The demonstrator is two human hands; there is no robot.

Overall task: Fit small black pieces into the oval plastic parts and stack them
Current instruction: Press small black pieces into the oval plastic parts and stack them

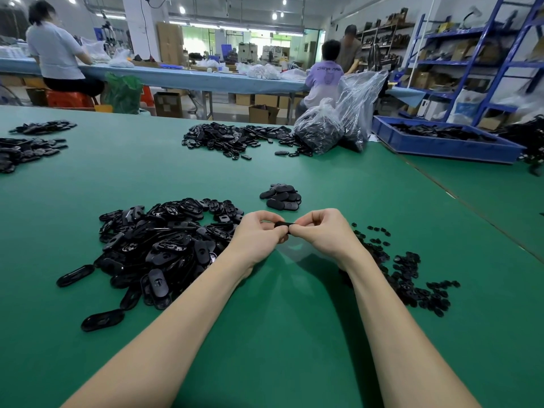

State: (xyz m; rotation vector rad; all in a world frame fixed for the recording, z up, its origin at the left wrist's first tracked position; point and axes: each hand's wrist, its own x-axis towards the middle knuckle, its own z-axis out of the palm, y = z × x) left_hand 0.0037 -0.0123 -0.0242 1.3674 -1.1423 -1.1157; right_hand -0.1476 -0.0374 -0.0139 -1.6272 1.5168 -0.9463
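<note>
Both hands meet above the green table (279, 334). My left hand (259, 235) and my right hand (319, 231) pinch one black oval plastic part (283, 224) between their fingertips, held edge-on. Whether a small black piece sits in it is hidden by the fingers. A large loose heap of oval parts (159, 245) lies to the left of my left hand. Small black pieces (409, 275) are scattered to the right of my right forearm. A short stack of oval parts (281, 196) stands just beyond my hands.
Further piles of black parts (232, 138) lie at the table's far side and the far left (26, 148). Two clear bags of parts (338, 128) and a blue tray (441, 139) stand at the far right. People work at a blue bench behind.
</note>
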